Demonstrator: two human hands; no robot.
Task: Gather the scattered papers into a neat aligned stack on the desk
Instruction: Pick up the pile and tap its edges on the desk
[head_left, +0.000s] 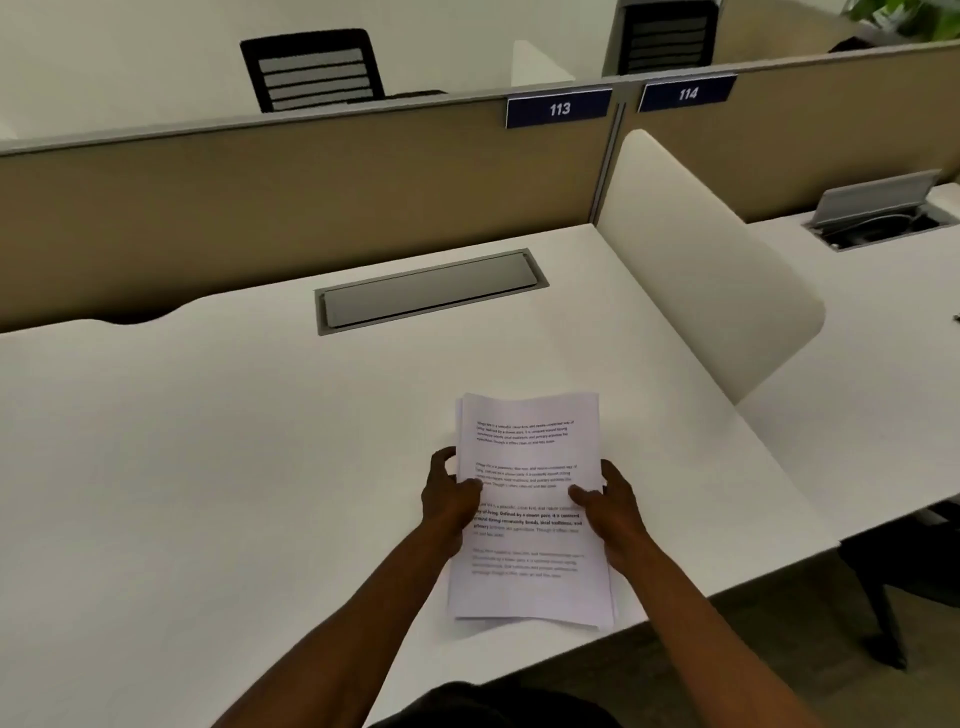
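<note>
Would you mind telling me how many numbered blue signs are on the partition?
2: sign 113 sits at the partition top behind this desk, and sign 114 sits just right of it, past the post. Others may lie outside the view.

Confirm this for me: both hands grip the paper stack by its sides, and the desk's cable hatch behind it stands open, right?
Not quite. The head view shows the cable hatch shut flat. The left hand and right hand do grip the paper stack by its sides.
</note>
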